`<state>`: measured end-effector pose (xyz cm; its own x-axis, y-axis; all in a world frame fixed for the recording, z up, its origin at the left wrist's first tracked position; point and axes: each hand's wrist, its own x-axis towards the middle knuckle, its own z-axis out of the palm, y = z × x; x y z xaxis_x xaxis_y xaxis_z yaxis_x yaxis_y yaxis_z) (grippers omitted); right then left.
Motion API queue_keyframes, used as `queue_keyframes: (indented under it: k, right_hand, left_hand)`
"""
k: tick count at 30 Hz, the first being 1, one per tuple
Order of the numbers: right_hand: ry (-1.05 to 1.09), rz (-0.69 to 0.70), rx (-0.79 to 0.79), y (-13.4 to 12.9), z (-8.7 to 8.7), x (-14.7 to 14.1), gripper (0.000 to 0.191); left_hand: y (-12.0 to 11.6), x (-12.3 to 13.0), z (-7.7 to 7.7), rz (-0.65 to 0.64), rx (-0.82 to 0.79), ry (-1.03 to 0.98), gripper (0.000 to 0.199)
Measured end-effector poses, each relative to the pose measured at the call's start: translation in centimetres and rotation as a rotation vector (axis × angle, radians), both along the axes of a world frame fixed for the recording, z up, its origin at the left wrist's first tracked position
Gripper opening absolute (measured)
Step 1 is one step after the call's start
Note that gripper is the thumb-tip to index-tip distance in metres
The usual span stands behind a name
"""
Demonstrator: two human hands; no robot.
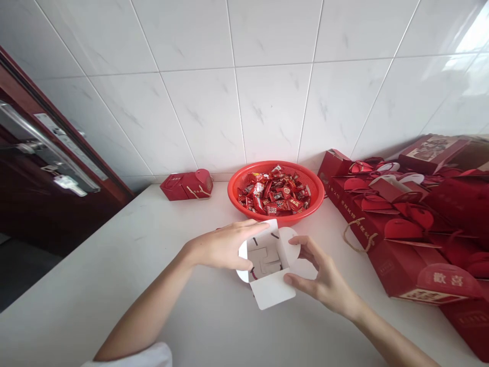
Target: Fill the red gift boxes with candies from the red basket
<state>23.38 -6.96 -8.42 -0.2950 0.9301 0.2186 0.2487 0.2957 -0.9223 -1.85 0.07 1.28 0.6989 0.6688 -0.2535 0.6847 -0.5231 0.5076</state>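
Observation:
A small cardboard gift box (272, 295) stands with its top flaps spread, white on the inside; its floor shows interlocked panels and nothing lies on it. My left hand (225, 247) grips the left side, the thumb inside the wall and the fingers along the far flap. On the right, my right hand (319, 275) pinches the rounded right flap and the near corner between thumb and fingers. Just behind the box is a red plastic basket (234, 196) filled with wrapped candies (277, 193).
A closed red gift box (185, 184) with a cord handle sits by the tiled wall at the back left. Many red boxes (405, 224) are piled along the right side. A dark red door (42, 168) with keys in its lock is at the far left.

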Motion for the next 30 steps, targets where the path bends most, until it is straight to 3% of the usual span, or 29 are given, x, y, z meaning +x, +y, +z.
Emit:
queue_keyframes:
  k: [6, 9, 13, 20, 25, 30]
  right_hand:
    - [-0.041, 0.155, -0.077, 0.5, 1.3, 0.9, 0.061]
    - [-0.056, 0.193, -0.135, 0.6, 1.9, 1.1, 0.068]
    - [-0.058, 0.213, -0.173, 0.8, 1.9, 1.4, 0.071]
    - [-0.126, 0.102, -0.085, 2.1, 1.0, 2.4, 0.071]
    - [-0.085, 0.127, -0.068, 2.8, 0.9, 2.9, 0.071]
    - [-0.03, 0.159, -0.056, 3.7, 1.1, 3.2, 0.07]
  left_hand:
    - [2.1, -1.0, -1.3, 0.022, -0.238, -0.135, 0.113]
    - [2.5, -1.3, -1.4, 0.001, -0.33, -0.095, 0.117]
    - [2.5, -1.3, -1.2, 0.004, -0.272, 0.078, 0.119]
    - [2.0, -1.1, -1.6, 0.113, -0.146, -0.015, 0.101]
    - [1.6, -0.9, -1.6, 0.092, -0.128, -0.029, 0.093]
    - [0.5, -0.2, -0.7, 0.07, -0.071, -0.024, 0.082]
